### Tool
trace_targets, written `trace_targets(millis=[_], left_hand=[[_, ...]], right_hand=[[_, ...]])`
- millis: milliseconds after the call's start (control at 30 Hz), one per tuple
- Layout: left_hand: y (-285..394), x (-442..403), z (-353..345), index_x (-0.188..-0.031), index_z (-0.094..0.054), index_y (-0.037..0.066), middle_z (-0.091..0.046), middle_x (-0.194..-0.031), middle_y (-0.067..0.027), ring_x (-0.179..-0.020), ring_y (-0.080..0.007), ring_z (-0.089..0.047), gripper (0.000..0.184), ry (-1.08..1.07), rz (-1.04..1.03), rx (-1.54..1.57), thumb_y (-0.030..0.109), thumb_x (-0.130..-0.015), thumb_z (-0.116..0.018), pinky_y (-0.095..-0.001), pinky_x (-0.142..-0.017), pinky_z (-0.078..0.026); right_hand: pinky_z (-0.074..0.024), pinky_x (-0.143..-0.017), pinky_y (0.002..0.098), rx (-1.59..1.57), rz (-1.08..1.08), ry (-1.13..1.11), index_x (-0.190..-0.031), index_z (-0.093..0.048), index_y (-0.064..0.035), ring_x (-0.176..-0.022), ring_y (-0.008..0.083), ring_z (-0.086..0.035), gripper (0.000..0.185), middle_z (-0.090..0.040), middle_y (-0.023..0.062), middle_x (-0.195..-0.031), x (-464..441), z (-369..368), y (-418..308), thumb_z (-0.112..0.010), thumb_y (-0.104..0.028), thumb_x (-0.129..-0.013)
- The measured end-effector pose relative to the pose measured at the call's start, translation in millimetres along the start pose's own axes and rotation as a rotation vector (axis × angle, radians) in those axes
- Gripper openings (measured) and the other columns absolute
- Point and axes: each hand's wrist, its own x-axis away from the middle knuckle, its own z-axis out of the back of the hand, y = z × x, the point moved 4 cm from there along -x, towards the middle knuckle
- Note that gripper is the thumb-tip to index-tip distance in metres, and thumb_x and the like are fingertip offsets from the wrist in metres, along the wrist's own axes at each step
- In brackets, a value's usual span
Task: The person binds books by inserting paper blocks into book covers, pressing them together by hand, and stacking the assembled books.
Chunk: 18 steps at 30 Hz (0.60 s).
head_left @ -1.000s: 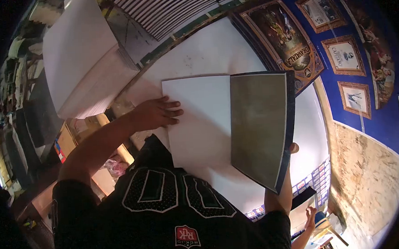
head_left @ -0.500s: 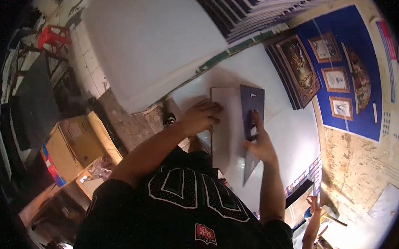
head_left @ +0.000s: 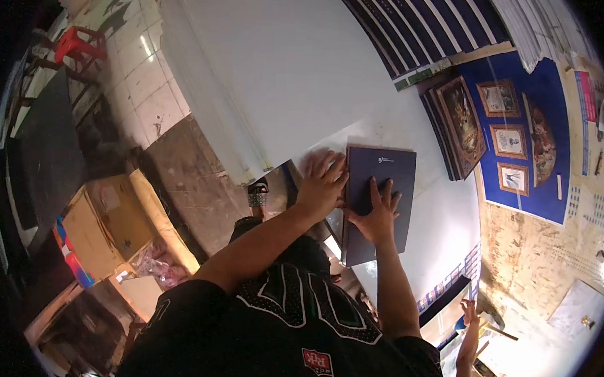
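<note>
Far left from my feed: red stool (head_left: 80, 48) on the tiles, then a carton (head_left: 105, 231), with a plastic bag (head_left: 155, 259) just beside it. Next, a big white stack (head_left: 270, 68) fills the upper middle.

Left hand (head_left: 322, 187): fingers spread, laid against the book's left edge, clenching nothing. I can't tell if the thumb hooks under.

Book (head_left: 401, 184): dark blue, lying flat on the white table (head_left: 444, 209), near its edge and just below the stack. Small white logo at the top of the cover, facing up.

Right hand (head_left: 377, 215): palm down on the cover, fingers fanned, no grip, thumb pointing toward the left hand.

Progress, my read: cover is down and the book looks fully closed, so that part seems done. Both hands are not yet off it. Pages and back are hidden; can't say what's finished there.

Further right: striped dark stack (head_left: 419, 21) up top, ornate volumes (head_left: 464, 127) standing apart from the book, another person's hand (head_left: 468, 310) lower down, blue poster (head_left: 527, 178) last.
</note>
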Motion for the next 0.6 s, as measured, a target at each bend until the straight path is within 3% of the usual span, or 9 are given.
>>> trace_targets(millis=[233, 333, 400, 467, 533, 567, 600], left_hand=[[0, 6, -5, -0.126, -0.061, 0.012, -0.034, -0.152, -0.0081, -0.144, -0.0318, -0.021, 0.075, 0.006, -0.019, 0.015, 0.043, -0.062, -0.082, -0.062, -0.113, -0.02], [-3, 9, 2, -0.128, -0.06, 0.011, -0.032, -0.153, -0.01, -0.146, -0.0321, -0.017, 0.069, 0.007, -0.041, 0.087, 0.039, -0.068, -0.08, -0.063, -0.113, -0.017], [-2, 6, 12, -0.13, -0.058, 0.009, -0.029, -0.154, -0.0113, -0.148, -0.0329, -0.013, 0.064, -0.136, -0.027, 0.101, 0.032, -0.073, -0.075, -0.0643, -0.111, -0.016], [8, -9, 14, -0.132, -0.054, 0.003, -0.029, -0.155, -0.0153, -0.146, -0.0364, -0.017, 0.06, -0.162, -0.027, 0.056, 0.028, -0.08, -0.068, -0.0619, -0.111, -0.017], [32, -40, 8, -0.136, -0.049, 0.0, -0.033, -0.152, -0.0176, -0.145, -0.0331, -0.024, 0.059, -0.007, -0.208, 0.071, 0.026, -0.085, -0.063, -0.0584, -0.113, -0.019], [44, -60, 2, -0.14, -0.046, 0.001, -0.037, -0.152, -0.0159, -0.144, -0.0293, -0.029, 0.056, 0.074, -0.234, 0.065, 0.026, -0.091, -0.054, -0.0545, -0.115, -0.019], [46, -74, -6, -0.14, -0.046, 0.001, -0.037, -0.152, -0.0159, -0.144, -0.0293, -0.029, 0.056, 0.062, -0.266, 0.057, 0.026, -0.091, -0.054, -0.0545, -0.115, -0.019]], right_hand=[[-0.0202, -0.098, 0.0813, 0.051, -0.009, 0.024, -0.152, -0.032, -0.0283, -0.141, 0.0586, -0.005, 0.112, -0.009, 0.0199, -0.161, -1, -5, 3, -0.076, -0.071, -0.058], [-0.0197, -0.099, 0.0808, 0.038, -0.019, 0.039, -0.151, -0.034, -0.0287, -0.142, 0.0573, -0.006, 0.105, -0.01, 0.0188, -0.161, 3, -6, 1, -0.074, -0.071, -0.064], [-0.0205, -0.098, 0.0805, 0.095, -0.008, 0.15, -0.15, -0.036, -0.0293, -0.142, 0.0561, -0.008, 0.096, -0.014, 0.0175, -0.161, 2, -8, 0, -0.07, -0.069, -0.07], [-0.021, -0.098, 0.0804, 0.096, 0.004, 0.175, -0.15, -0.036, -0.0298, -0.143, 0.0557, -0.009, 0.095, -0.015, 0.0167, -0.161, 0, -9, 3, -0.069, -0.069, -0.07], [-0.0216, -0.098, 0.0803, 0.089, 0.004, 0.193, -0.15, -0.036, -0.0303, -0.143, 0.0553, -0.009, 0.094, -0.017, 0.0158, -0.161, 5, -11, 6, -0.067, -0.07, -0.071], [-0.0207, -0.098, 0.0804, 0.076, -0.008, 0.174, -0.15, -0.036, -0.0301, -0.143, 0.055, -0.008, 0.095, -0.017, 0.0154, -0.161, 3, -12, 6, -0.066, -0.072, -0.071], [-0.0198, -0.098, 0.0805, 0.064, -0.023, 0.156, -0.15, -0.035, -0.03, -0.143, 0.0547, -0.008, 0.095, -0.018, 0.015, -0.161, 2, -11, 7, -0.065, -0.074, -0.071]])
